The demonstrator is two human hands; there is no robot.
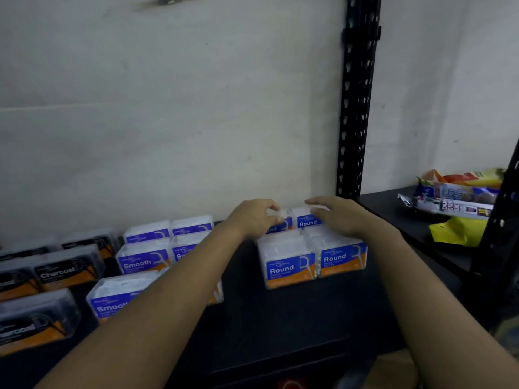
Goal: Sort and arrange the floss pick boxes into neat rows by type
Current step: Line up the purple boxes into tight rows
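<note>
Floss pick boxes stand on a black shelf (280,318) in three groups. Dark Charcoal boxes (66,269) are at the left, blue Smooth boxes (143,259) in the middle, Round boxes (289,262) at the right. Two Round boxes stand side by side in front, and two more sit behind them against the wall. My left hand (254,217) grips the back left Round box (280,224) with curled fingers. My right hand (337,217) hovers with loosely spread fingers over the back right Round box (306,219); contact is unclear.
A black perforated shelf post (356,108) rises at the right of the boxes. Beyond it, a second shelf holds snack bags (455,192) and a yellow packet (457,230). A pale wall stands directly behind the boxes.
</note>
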